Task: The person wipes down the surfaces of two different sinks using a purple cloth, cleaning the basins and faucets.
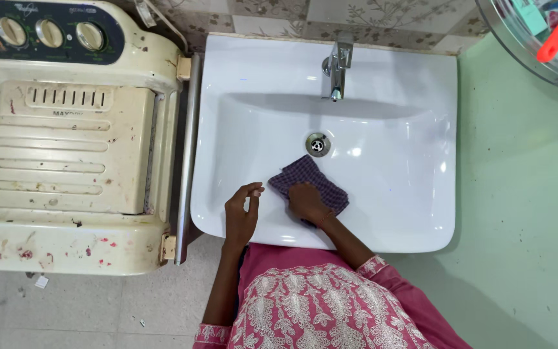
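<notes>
Both hands sit over the white sink [414,213], near its front edge, apart from each other. Right hand [305,201] presses palm-down on a purple checked cloth [311,178], fingers curled over its near part; looks pressed flat more than pinched, can't tell how tight. Left hand [241,213] is just left of the cloth, not touching it, holding nothing; fingers loosely bent w/ thumb and forefinger tips close together, hovering at or just above the basin's front-left slope — contact w/ the sink can't be told.

Cloth lies inside the basin, on the bottom toward the front, between the drain [318,144] and the sink's front rim. Its far corner points at the drain and stops just short of it. Cloth is flat-ish, roughly diamond shaped as it lies.

Chrome tap [337,68] stands at the back centre of the sink, spout over the basin, straight behind the drain; no water seen running.

Left of the sink, close beside it, is an old cream washing machine [66,155], stained, w/ round dials on a dark panel at its back. Right of the sink is a pale green wall or floor area [524,194]. At the sink's back-right, well apart from the hands, a clear round tub [518,45] holds blue and orange items. Person's pink patterned top [318,304] shows below the sink's front.
</notes>
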